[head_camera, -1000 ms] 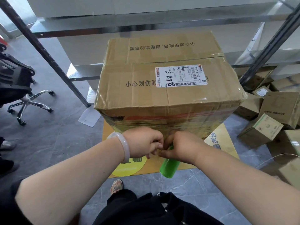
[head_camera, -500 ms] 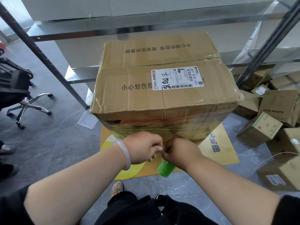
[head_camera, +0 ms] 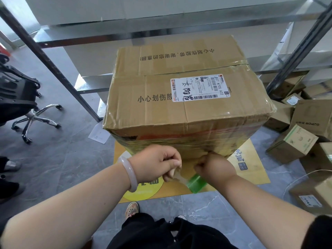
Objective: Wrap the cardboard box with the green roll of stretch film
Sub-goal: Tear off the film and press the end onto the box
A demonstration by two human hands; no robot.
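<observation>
head, green roll (head_camera: 196,183) in right hand (head_camera: 214,167), left hand (head_camera: 158,162) maybe pinching film (head_camera: 181,177)

Most of the green roll (head_camera: 196,183) is hidden behind the right hand (head_camera: 213,168), only its lower end showing; fine print on the label (head_camera: 200,88) is too small to read; the office chair (head_camera: 21,101) is cut off at the left edge

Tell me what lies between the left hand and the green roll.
A band of clear film, pinched by the left hand, runs to the green roll held in the right hand; the head view shows it.
</observation>
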